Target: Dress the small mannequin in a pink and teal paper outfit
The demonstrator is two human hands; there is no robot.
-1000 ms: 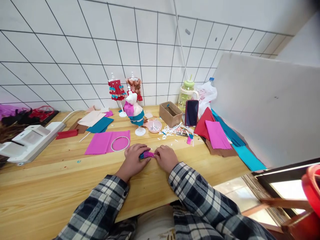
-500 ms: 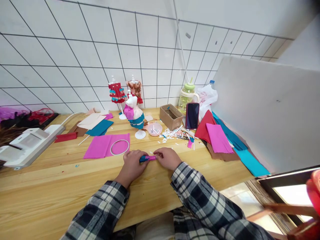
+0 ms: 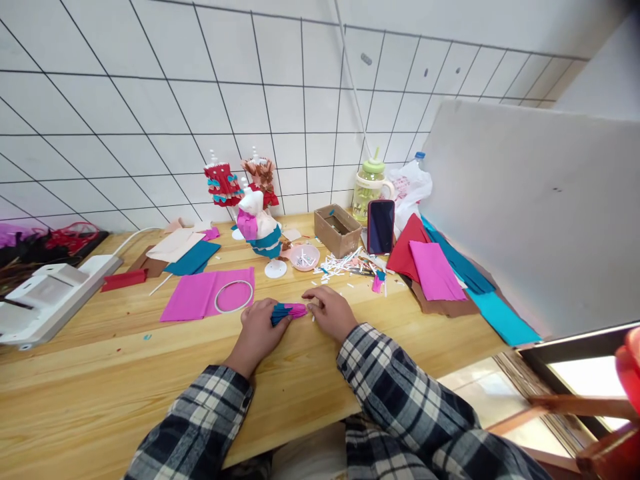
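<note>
- At the frame's left edge I have a white power strip (image 3: 60, 297).
- Left of centre, a pale ring (image 3: 216, 300) lies on a magenta sheet (image 3: 185, 297).
- Below centre, my left hand (image 3: 260, 333) pinches the pleated paper (image 3: 289, 311), teal left, magenta right, between thumb and fingers.
- Just right, my right hand (image 3: 331, 312) has thumb and index finger parted beside its magenta end; I cannot tell whether they touch.

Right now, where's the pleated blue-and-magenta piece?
Head view, below and slightly left of centre: the pleated piece is in the left hand's fingers, magenta end toward the right hand.
</note>
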